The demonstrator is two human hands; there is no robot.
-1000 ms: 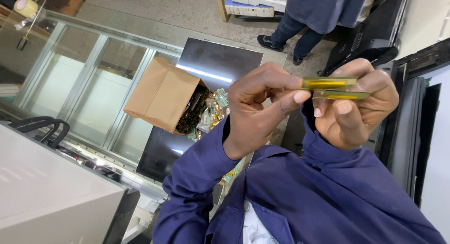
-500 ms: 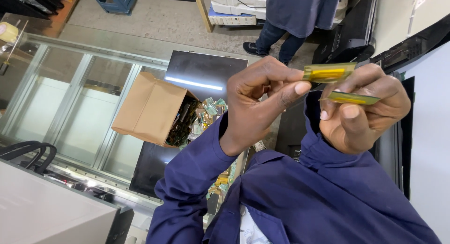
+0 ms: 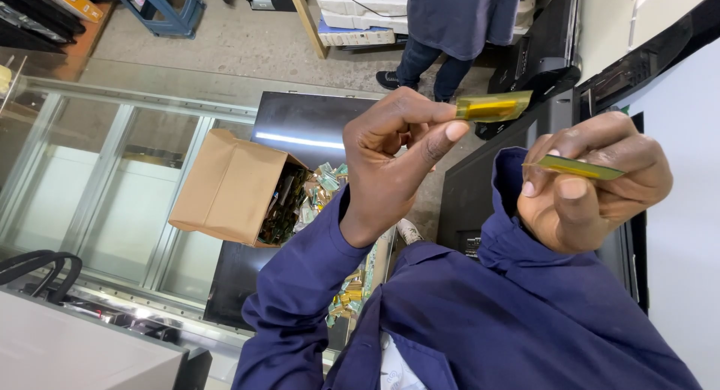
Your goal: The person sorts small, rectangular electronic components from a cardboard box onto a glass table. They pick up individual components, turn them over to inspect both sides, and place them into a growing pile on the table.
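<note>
My left hand (image 3: 390,165) is raised in the middle of the view and pinches a short gold-yellow strip (image 3: 491,106) between thumb and forefinger. My right hand (image 3: 592,184) is to its right and slightly lower, gripping a thin yellow-green strip (image 3: 574,167) edge-on between thumb and fingers. The two strips are apart, with a clear gap between them. Both arms are in dark blue sleeves (image 3: 480,315) that fill the lower part of the view.
An open cardboard box (image 3: 225,184) lies on its side on a dark glossy panel (image 3: 300,120), spilling several small green and gold parts (image 3: 322,184). A metal-framed glass surface (image 3: 90,172) is at the left. Another person's legs (image 3: 431,60) stand at the top, near a blue stool (image 3: 161,7).
The two strips were held together end to end a second ago. My hands have since pulled them apart, the left rising and the right dropping slightly.
</note>
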